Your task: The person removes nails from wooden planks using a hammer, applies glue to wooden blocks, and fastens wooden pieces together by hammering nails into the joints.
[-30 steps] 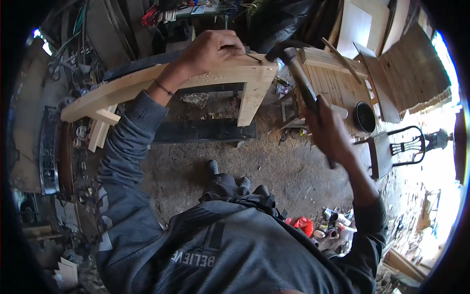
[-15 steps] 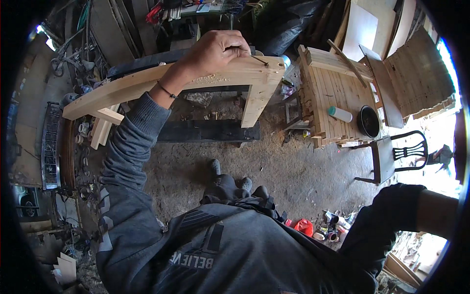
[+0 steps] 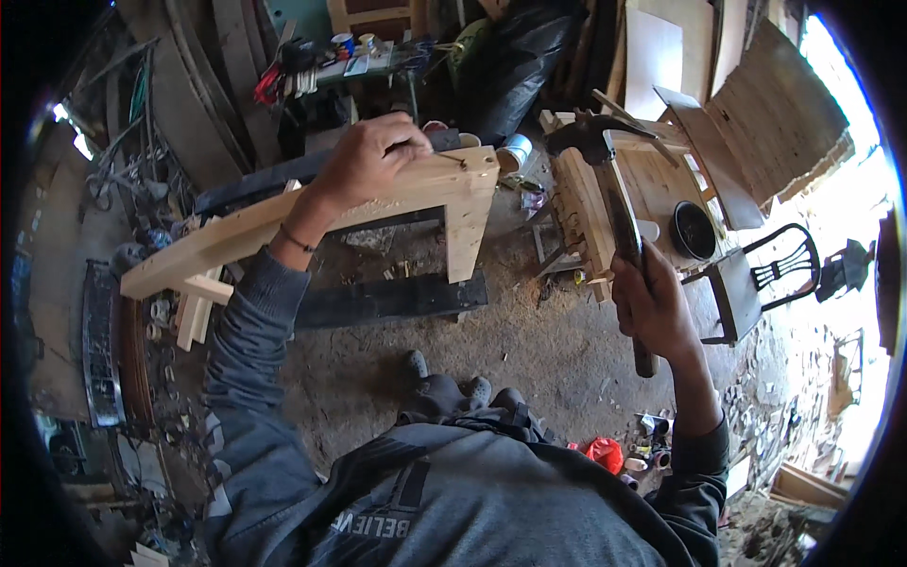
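My left hand (image 3: 378,156) is closed at the top of a pale wooden frame (image 3: 260,222), near its right corner. Its fingers pinch a thin dark metal rod, like a nail (image 3: 452,157), whose far end meets the wood by the corner joint; part of it is hidden in the fingers. To the right, my right hand (image 3: 654,298) is wrapped round the handle of a hammer (image 3: 622,215). The hammer is raised with its dark head up, apart from the frame. From the frame's corner a short leg points down toward me.
Dark benches (image 3: 397,300) stand below and behind the frame. At right, a stack of planks (image 3: 586,203) bears a black bowl (image 3: 694,231), with a chair (image 3: 770,283) nearer me. A paint can (image 3: 515,153) sits beyond the corner. Litter and a red bag (image 3: 605,455) lie on the floor.
My right hand has come into view from the far right, lifting the hammer up beside the frame. The left hand still pinches the nail-like rod; the view has shifted somewhat.
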The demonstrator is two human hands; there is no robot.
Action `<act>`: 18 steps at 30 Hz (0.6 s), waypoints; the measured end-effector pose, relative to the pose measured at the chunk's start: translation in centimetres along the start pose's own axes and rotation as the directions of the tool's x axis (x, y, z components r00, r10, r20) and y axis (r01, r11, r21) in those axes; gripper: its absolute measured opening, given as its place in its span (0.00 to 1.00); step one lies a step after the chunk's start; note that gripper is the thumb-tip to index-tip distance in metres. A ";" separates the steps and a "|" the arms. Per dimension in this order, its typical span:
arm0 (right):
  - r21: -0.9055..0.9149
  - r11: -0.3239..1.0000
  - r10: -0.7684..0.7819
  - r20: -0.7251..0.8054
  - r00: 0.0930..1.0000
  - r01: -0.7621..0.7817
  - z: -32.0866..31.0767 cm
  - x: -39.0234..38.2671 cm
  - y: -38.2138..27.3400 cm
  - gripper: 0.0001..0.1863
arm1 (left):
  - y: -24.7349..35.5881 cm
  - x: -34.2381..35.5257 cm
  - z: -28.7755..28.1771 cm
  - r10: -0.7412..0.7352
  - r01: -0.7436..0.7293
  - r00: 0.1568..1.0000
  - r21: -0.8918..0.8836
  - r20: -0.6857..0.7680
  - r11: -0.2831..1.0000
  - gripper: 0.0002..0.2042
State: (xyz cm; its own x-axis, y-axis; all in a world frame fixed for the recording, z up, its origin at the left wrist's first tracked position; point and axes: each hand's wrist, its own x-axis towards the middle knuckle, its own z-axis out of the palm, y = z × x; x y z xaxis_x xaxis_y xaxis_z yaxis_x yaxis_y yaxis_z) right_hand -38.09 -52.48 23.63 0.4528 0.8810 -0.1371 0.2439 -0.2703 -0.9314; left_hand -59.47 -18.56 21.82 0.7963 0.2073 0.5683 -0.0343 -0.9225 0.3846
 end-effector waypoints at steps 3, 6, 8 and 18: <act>0.151 0.988 0.035 -0.031 0.999 -0.030 -1.6 -0.4 -0.2 0.09 | 0.7 0.0 -0.1 -0.080 0.080 0.997 0.006 -0.007 0.997 0.05; 0.190 0.977 -0.054 -0.229 0.972 0.099 -4.5 -0.2 -1.3 0.12 | 1.1 0.3 -0.1 -0.109 0.109 0.994 -0.027 -0.004 0.994 0.06; 0.267 0.953 -0.044 -0.340 0.939 0.141 -7.2 0.1 -3.4 0.12 | 1.5 0.6 -0.3 -0.098 0.098 0.995 -0.020 -0.002 0.995 0.05; 0.277 0.791 -0.429 -0.385 0.817 0.545 -18.4 1.7 -7.8 0.21 | 1.2 0.5 -0.2 -0.125 0.125 0.992 0.003 -0.019 0.992 0.04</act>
State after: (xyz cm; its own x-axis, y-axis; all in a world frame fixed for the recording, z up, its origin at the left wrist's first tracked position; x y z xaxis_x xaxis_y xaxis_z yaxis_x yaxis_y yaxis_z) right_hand -23.41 -56.03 36.83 0.5955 0.6867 0.4170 0.2024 0.3741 -0.9050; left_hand -59.30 -19.54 22.73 0.7827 0.3271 0.5295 0.0672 -0.8902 0.4506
